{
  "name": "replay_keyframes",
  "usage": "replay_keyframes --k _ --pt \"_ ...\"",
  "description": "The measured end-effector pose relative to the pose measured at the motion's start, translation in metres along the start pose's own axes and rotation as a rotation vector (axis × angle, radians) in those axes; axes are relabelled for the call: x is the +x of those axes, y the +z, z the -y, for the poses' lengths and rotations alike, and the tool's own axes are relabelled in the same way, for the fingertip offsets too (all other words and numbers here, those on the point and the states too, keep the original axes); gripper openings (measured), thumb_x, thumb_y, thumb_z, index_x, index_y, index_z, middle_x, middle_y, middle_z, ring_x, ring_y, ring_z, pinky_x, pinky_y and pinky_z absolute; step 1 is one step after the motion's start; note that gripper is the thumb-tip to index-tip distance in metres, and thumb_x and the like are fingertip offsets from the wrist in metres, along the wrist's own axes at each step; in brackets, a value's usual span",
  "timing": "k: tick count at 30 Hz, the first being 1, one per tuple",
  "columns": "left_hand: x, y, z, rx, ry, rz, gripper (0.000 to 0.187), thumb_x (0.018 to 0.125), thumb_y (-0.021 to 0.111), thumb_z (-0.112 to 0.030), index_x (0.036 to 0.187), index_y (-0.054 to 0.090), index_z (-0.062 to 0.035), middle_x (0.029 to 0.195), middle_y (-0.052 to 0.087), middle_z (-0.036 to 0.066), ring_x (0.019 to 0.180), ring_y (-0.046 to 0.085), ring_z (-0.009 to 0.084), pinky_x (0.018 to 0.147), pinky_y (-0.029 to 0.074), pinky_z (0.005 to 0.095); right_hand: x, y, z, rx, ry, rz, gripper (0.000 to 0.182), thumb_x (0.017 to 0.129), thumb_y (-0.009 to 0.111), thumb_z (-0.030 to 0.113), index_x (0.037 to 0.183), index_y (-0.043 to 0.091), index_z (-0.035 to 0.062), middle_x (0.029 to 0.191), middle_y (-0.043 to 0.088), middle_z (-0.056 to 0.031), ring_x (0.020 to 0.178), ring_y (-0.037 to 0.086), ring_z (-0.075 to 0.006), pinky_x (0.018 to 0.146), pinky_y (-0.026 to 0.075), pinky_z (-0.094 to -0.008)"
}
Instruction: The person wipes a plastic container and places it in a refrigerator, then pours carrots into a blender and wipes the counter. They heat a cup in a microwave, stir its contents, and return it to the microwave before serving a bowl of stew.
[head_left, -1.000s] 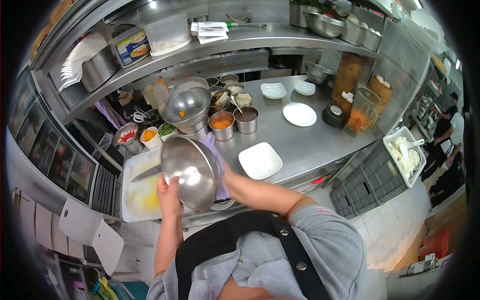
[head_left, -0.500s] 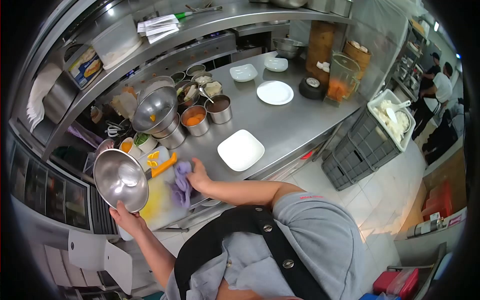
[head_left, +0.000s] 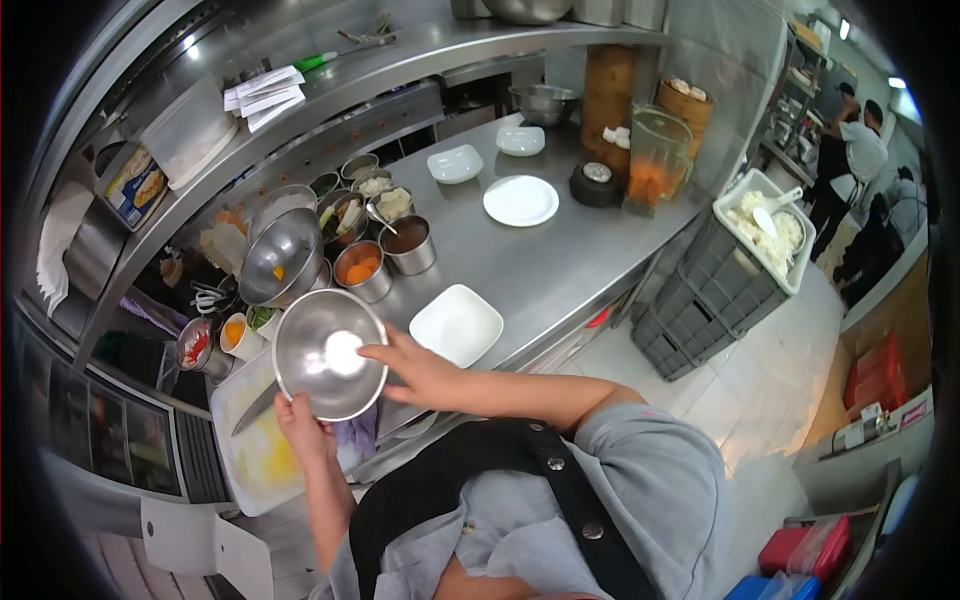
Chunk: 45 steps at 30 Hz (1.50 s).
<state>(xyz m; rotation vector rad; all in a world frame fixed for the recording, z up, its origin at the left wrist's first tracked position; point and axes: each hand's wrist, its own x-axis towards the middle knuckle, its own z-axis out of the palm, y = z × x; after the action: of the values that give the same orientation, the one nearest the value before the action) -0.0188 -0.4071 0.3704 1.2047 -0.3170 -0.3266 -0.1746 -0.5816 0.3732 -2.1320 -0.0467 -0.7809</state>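
Observation:
My left hand (head_left: 307,430) grips the lower rim of a steel bowl (head_left: 320,365), tilted so that its inside shows. My right hand (head_left: 418,373) is at the bowl's right rim, fingers apart, the index finger reaching over the inside; whether it touches the metal I cannot tell. Beneath lies a cutting board (head_left: 250,470) with yellow stains, a knife blade (head_left: 258,405) and, partly hidden, a purple cloth (head_left: 357,435). A square white dish (head_left: 456,325) stands to the right of the bowl.
Steel pots (head_left: 363,272) of ingredients and a larger bowl (head_left: 283,257) stand behind. A round white plate (head_left: 520,201), two small dishes and a blender jug (head_left: 657,160) are farther back. Grey crates (head_left: 710,290) stand at the right; people are beyond.
The steel bowl has moved right with my left hand, over the board and cloth. My right hand has left the cloth's side and come to the bowl's rim. The view has shifted.

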Motion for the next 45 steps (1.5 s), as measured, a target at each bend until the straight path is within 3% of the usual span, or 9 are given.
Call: replay_keyframes --k 3,12,16,21,25,28,31,38,45 --pt "-0.013 0.038 -0.01 -0.089 -0.042 0.225 0.008 0.093 0.053 -0.016 0.097 0.047 -0.0115 0.075 0.057 0.001 0.053 0.051 0.0064 0.04 0.038 0.0186 -0.003 -0.042 -0.008 0.006 -0.032 -0.06 0.044 0.067 0.074 0.007 0.104 0.051 0.0089 0.135 0.035 -0.0225 0.117 0.043 -0.0414 0.096 0.04 -0.0419" --pt "-0.016 0.068 0.02 0.339 -0.018 0.656 0.013 0.092 0.055 -0.006 0.103 0.048 -0.0051 0.085 0.056 0.001 0.079 0.056 0.0089 0.074 0.048 0.0247 0.032 -0.276 0.094 -0.024 0.059 -0.778 0.045 0.071 0.074 0.002 0.108 0.05 0.0043 0.104 0.052 -0.0072 0.095 0.056 -0.0153 0.074 0.05 -0.0265" --pt "-0.026 0.07 0.024 0.546 -0.034 0.684 0.015 0.088 0.063 -0.01 0.099 0.055 -0.0031 0.083 0.056 -0.001 0.075 0.053 0.0058 0.068 0.046 0.0212 0.079 -0.373 0.089 -0.786 -0.068 -1.123 0.049 0.071 0.075 0.025 0.11 0.054 0.0042 0.106 0.051 -0.0169 0.094 0.052 -0.0264 0.081 0.044 -0.0358" --pt "-0.029 0.074 0.013 0.654 -0.005 0.622 0.012 0.089 0.061 -0.007 0.099 0.055 -0.0046 0.084 0.055 -0.003 0.075 0.052 0.0051 0.068 0.044 0.0197 0.177 -0.467 0.028 -0.837 -0.303 -1.074 0.059 0.072 0.074 0.027 0.122 0.051 0.0065 0.113 0.052 -0.0294 0.101 0.054 -0.0409 0.087 0.045 -0.0436" --pt "-0.035 0.076 0.001 0.734 0.038 0.527 0.012 0.086 0.064 -0.008 0.094 0.056 -0.0032 0.079 0.055 -0.001 0.071 0.052 0.0069 0.066 0.045 0.0222 0.216 -0.431 0.021 -0.87 0.056 -1.143 0.072 0.079 0.067 0.027 0.139 0.032 0.0084 0.134 0.036 -0.0344 0.124 0.035 -0.0536 0.102 0.036 -0.047" --pt "-0.035 0.064 -0.008 0.898 0.133 0.416 0.013 0.083 0.066 -0.008 0.089 0.057 -0.0015 0.076 0.055 0.002 0.068 0.052 0.0106 0.065 0.046 0.025 0.203 -0.398 0.014 -0.955 -0.351 -1.024 0.062 0.081 0.067 0.027 0.13 0.042 -0.0023 0.135 0.039 -0.0281 0.13 0.031 -0.044 0.106 0.028 -0.0486" --pt "-0.019 0.042 -0.03 0.918 0.416 0.094 0.012 0.081 0.065 -0.007 0.091 0.059 -0.0014 0.077 0.056 0.005 0.07 0.056 0.0148 0.066 0.047 0.0275 0.157 -0.273 0.043 -0.465 -0.431 -0.824 0.038 0.086 0.063 0.008 0.121 0.052 -0.0009 0.121 0.055 -0.0153 0.114 0.052 -0.0255 0.098 0.038 -0.0355" --pt "0.071 -0.065 -0.156 0.77 1.028 -0.591 0.034 0.081 0.064 -0.001 0.112 0.051 -0.0035 0.108 0.049 0.011 0.1 0.053 0.0174 0.075 0.049 0.0285 0.067 -0.061 0.053 -0.243 -0.619 0.354 0.023 0.068 0.068 0.001 0.091 0.067 0.0065 0.084 0.066 -0.0072 0.074 0.064 -0.0236 0.069 0.052 -0.035" --pt "0.204 -0.166 -0.301 1.124 1.294 -0.793 0.065 0.074 0.072 -0.025 0.13 0.044 -0.007 0.122 0.051 0.02 0.117 0.045 0.0371 0.099 0.036 0.0448 0.066 0.018 0.076 -0.266 -0.296 0.376 0.019 0.074 0.066 0.004 0.093 0.067 0.0076 0.081 0.067 -0.0081 0.072 0.065 -0.025 0.067 0.051 -0.0345"
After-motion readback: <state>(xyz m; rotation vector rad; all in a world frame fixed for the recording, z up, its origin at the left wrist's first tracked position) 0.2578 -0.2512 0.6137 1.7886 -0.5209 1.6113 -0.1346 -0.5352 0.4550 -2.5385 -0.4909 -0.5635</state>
